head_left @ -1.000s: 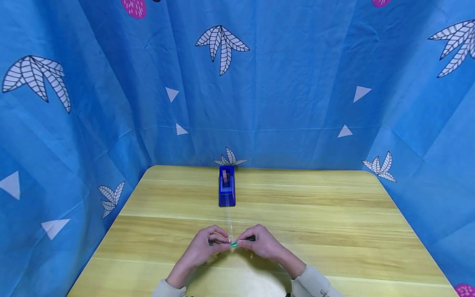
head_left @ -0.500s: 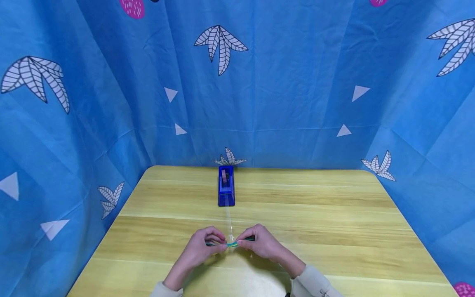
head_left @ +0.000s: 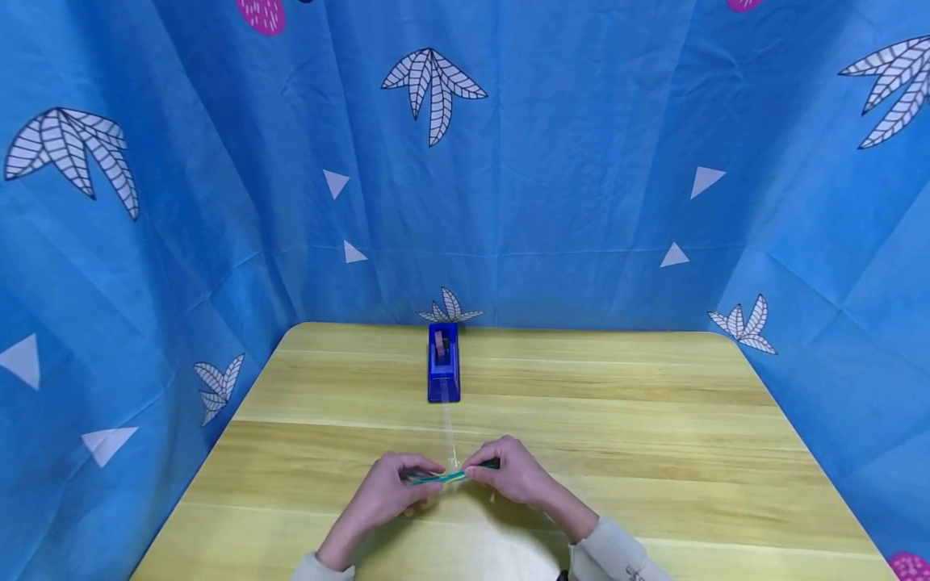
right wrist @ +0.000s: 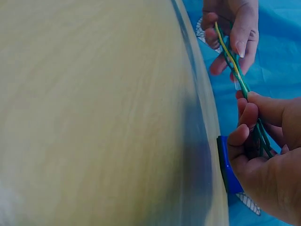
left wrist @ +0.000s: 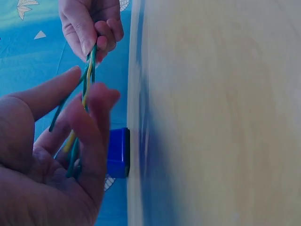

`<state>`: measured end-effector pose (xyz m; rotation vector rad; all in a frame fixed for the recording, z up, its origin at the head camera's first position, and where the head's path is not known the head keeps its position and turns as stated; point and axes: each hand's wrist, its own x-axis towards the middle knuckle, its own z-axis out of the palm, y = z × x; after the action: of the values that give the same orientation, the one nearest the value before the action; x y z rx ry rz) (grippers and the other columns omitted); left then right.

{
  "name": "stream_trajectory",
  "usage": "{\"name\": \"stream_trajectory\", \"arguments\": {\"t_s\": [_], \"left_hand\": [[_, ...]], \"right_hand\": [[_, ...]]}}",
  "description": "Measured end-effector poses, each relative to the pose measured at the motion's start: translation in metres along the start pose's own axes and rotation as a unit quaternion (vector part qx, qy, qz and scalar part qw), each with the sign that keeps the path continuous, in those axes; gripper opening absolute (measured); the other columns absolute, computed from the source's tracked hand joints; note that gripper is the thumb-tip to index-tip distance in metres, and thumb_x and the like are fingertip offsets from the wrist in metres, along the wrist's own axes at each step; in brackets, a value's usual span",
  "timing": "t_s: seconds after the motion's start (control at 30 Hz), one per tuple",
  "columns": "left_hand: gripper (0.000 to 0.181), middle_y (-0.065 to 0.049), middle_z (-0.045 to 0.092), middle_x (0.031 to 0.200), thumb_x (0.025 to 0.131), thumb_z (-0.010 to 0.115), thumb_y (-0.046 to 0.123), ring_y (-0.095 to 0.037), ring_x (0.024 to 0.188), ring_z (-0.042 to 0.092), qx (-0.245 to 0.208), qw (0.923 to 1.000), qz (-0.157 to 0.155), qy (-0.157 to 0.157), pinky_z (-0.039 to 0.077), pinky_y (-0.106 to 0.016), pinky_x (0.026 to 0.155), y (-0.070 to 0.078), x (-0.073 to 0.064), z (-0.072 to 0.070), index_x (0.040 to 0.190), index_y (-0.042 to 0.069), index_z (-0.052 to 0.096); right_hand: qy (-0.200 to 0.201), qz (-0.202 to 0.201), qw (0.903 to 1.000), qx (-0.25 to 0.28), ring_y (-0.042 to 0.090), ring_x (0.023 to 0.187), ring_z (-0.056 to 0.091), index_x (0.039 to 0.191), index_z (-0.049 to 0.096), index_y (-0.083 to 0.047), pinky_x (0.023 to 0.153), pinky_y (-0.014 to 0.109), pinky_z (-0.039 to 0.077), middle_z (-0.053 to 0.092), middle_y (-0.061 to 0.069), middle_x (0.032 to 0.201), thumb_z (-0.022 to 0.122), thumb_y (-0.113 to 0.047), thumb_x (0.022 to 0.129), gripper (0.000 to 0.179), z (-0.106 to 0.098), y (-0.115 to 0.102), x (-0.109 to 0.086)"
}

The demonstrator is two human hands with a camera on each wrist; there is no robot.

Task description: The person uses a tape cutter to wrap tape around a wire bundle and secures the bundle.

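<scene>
A bundle of thin green and yellow wires (head_left: 454, 477) runs between the two hands, low over the near part of the table. My right hand (head_left: 514, 476) pinches it firmly between thumb and fingers, its dark green ends lying in that palm. Around the other end my left hand (head_left: 383, 489) curves its fingers loosely, with thumb and index fingertips apart. In the left wrist view the wires (left wrist: 88, 77) fan out there, one green strand leaning against the thumb. A strip of clear tape (head_left: 448, 428) stretches from the blue tape dispenser (head_left: 444, 387) to the bundle beside the right fingertips.
The dispenser stands at the back of the wooden table (head_left: 617, 403), left of its middle. A blue patterned curtain (head_left: 567, 161) encloses the back and both sides. The taut tape crosses the table between dispenser and hands.
My left hand has slid slightly left and loosened its pinch, and the wires on that side have spread apart. The right hand keeps its hold in nearly the same place.
</scene>
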<state>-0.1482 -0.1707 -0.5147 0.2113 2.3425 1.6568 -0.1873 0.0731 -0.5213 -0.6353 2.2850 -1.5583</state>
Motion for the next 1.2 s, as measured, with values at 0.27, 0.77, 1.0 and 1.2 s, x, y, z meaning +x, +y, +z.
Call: {"name": "stream_trajectory", "arguments": {"t_s": [0.27,0.77,1.0,1.2], "left_hand": [[0.017,-0.011,0.070,0.070,0.087,0.082,0.008,-0.010,0.055,0.056,-0.041,0.9985,-0.025,0.027,0.045,-0.017,0.048,-0.0024,0.0014,0.0026,0.101,-0.001,0.079],[0.010,-0.020,0.070,0.072,0.086,0.083,0.008,-0.007,0.053,0.051,-0.016,0.9969,0.008,0.077,0.039,-0.016,0.046,-0.0009,0.0028,0.0049,0.093,0.003,0.081],[0.006,-0.005,0.077,0.084,0.084,0.084,0.008,-0.006,0.068,0.062,0.041,0.9923,0.072,0.092,0.050,-0.018,0.062,-0.0021,0.0006,0.0025,0.090,0.009,0.082],[0.007,-0.003,0.078,0.086,0.083,0.085,0.008,-0.008,0.078,0.068,0.061,0.9886,0.096,0.099,0.054,-0.020,0.074,-0.0007,-0.0009,0.0017,0.088,0.012,0.082]], "right_hand": [[0.006,-0.010,0.9997,-0.022,0.006,0.071,0.057,0.099,0.082,-0.007,0.065,0.021,0.048,0.071,0.003,0.084,0.077,-0.011,0.092,0.009,0.0014,0.0014,0.0010],[-0.025,0.046,0.9937,0.099,0.013,0.063,0.055,0.111,0.078,-0.002,0.055,0.020,0.046,0.071,0.025,0.086,0.071,-0.017,0.098,0.021,-0.0017,-0.0002,0.0012],[-0.069,0.079,0.9820,0.157,0.008,0.060,0.054,0.108,0.072,0.010,0.056,0.020,0.045,0.067,0.002,0.074,0.060,-0.028,0.106,0.039,-0.0014,-0.0007,0.0015],[-0.077,0.085,0.9792,0.167,0.006,0.056,0.047,0.106,0.072,0.012,0.054,0.018,0.040,0.058,-0.003,0.067,0.062,-0.025,0.105,0.039,-0.0006,0.0008,0.0028]]}}
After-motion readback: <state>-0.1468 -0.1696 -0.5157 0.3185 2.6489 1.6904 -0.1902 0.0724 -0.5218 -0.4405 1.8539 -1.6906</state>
